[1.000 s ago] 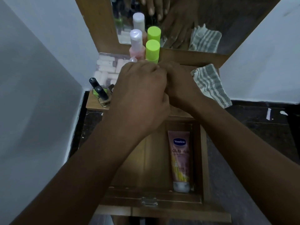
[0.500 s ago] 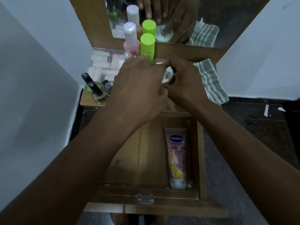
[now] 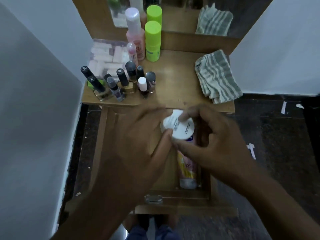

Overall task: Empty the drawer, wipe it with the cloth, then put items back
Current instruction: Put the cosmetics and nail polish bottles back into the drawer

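Both my hands hold small round white jars [image 3: 181, 129] over the open wooden drawer [image 3: 173, 198]; two lids overlap between my fingers. My left hand [image 3: 138, 141] grips them from the left, my right hand [image 3: 213, 141] from the right with the thumb on top. Beneath them a pink lotion tube [image 3: 187, 172] lies along the drawer's right side, partly hidden. The striped grey-and-white cloth [image 3: 217, 77] lies folded on the right of the dresser top [image 3: 173, 80].
Several nail polish bottles [image 3: 119, 84] stand at the dresser top's left front. Behind them are a clear pack of cotton pads [image 3: 105, 56], a pink bottle [image 3: 136, 35] and a green-capped bottle [image 3: 152, 40]. A mirror [image 3: 181, 7] backs the dresser. White walls flank it.
My hands have come back from the dresser top toward me and down over the drawer, carrying the white jars. The dresser top and nail polish bottles are now uncovered.
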The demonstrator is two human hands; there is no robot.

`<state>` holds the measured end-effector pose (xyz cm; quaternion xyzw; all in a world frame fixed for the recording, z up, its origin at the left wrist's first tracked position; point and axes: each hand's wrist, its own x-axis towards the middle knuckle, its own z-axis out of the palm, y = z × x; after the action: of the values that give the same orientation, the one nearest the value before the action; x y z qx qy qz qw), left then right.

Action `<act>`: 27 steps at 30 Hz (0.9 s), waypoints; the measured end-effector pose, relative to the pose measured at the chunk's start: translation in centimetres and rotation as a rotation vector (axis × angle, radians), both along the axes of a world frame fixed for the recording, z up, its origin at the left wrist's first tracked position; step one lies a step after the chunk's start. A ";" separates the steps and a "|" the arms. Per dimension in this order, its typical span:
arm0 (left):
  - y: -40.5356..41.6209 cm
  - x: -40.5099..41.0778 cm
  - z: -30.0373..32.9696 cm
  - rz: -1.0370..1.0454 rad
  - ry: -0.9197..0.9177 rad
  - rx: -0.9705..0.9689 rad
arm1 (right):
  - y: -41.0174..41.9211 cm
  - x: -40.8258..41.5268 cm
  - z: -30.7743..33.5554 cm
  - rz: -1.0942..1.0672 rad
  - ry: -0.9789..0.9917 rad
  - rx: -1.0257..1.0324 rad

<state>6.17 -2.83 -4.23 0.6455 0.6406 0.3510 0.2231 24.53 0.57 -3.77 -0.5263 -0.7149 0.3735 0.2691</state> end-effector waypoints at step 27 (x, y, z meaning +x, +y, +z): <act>-6.7 1.2 -11.2 0.044 0.092 -0.649 | -6.5 -2.0 -9.2 0.516 -0.597 -0.343</act>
<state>7.40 -9.49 -15.41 0.5420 0.7421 0.1040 0.3804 22.48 -5.89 -12.97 -0.4522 -0.7973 0.3734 -0.1431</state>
